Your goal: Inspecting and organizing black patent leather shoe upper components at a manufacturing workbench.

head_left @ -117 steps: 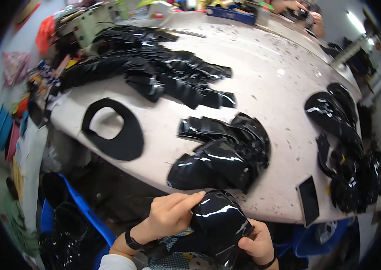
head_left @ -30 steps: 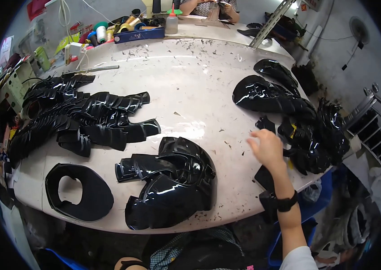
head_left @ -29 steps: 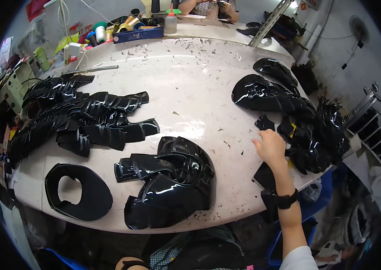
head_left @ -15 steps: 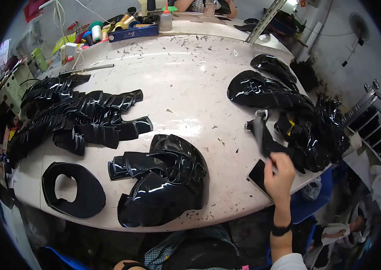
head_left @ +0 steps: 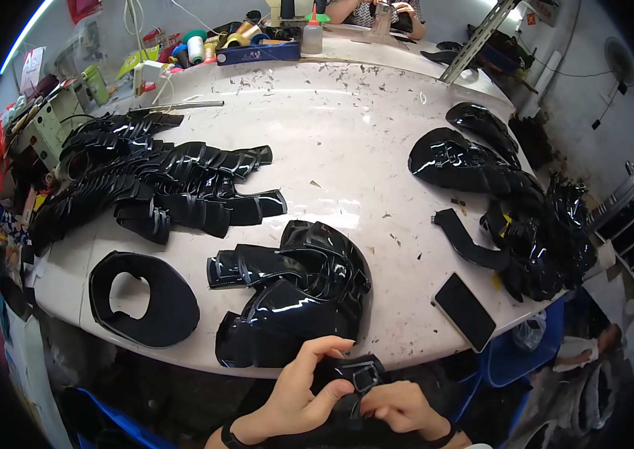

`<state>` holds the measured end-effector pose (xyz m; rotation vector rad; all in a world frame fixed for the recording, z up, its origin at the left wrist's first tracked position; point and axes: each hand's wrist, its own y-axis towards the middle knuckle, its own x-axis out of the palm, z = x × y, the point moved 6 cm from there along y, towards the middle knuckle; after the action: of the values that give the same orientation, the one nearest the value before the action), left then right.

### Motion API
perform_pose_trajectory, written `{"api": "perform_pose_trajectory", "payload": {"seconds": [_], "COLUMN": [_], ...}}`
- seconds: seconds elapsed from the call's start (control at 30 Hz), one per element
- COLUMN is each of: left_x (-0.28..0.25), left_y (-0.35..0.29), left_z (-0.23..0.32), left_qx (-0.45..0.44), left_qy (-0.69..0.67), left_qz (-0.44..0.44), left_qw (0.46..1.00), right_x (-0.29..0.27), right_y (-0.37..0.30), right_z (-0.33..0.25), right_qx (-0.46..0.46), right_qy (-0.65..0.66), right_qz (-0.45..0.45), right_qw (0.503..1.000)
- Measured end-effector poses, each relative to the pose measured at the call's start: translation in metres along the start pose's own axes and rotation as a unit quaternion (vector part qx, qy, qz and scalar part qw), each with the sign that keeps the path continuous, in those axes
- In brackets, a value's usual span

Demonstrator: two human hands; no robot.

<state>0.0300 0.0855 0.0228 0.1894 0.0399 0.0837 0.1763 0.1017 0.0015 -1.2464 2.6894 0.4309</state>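
Just beyond the table's front edge, my left hand (head_left: pixel 308 393) and my right hand (head_left: pixel 405 408) hold a small black glossy piece (head_left: pixel 366 376) with a square, buckle-like frame. My left thumb presses on its side, with the forefinger stretched along its top. The right fingers are curled at its lower end, partly hiding it. Right behind the hands lies a bundle of large curved glossy black panels (head_left: pixel 294 314). To its left stands a matte black ring-shaped collar (head_left: pixel 182 314) with an oval opening.
Stacked black strips (head_left: pixel 182 183) cover the table's left side. More black panels (head_left: pixel 459 161), a curved black strip (head_left: pixel 467 243) and a phone (head_left: pixel 465 311) lie on the right. A thread tray (head_left: pixel 261 52) and bottle (head_left: pixel 312 37) stand behind. Someone's hands (head_left: pixel 407 9) show at the far edge.
My right hand has come from beside the phone to the front middle, taking a black piece from the right side. My left hand has come into view and meets it there. The view has shifted.
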Motion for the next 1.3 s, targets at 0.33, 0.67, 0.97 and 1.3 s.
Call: {"api": "perform_pose_trajectory", "payload": {"seconds": [0.33, 0.67, 0.97, 1.3], "left_x": [0.012, -0.011, -0.027, -0.001], "left_y": [-0.03, -0.052, -0.066, -0.071], "left_z": [-0.014, 0.027, 0.004, -0.003], "left_qx": [0.036, 0.196, -0.069, -0.053], "left_qy": [-0.051, 0.095, -0.076, -0.094], "left_qz": [-0.015, 0.059, -0.109, -0.241], "left_qw": [0.998, 0.974, 0.989, 0.965], "right_x": [0.007, 0.023, -0.013, -0.039], "right_y": [0.028, 0.004, 0.09, 0.196], "right_z": [0.011, -0.013, -0.013, 0.096], "right_qx": [-0.101, -0.057, -0.011, 0.197], "right_qy": [0.114, 0.066, -0.124, -0.469], "right_qz": [0.099, -0.013, -0.075, -0.049], "right_qw": [0.983, 0.996, 0.989, 0.859]}}
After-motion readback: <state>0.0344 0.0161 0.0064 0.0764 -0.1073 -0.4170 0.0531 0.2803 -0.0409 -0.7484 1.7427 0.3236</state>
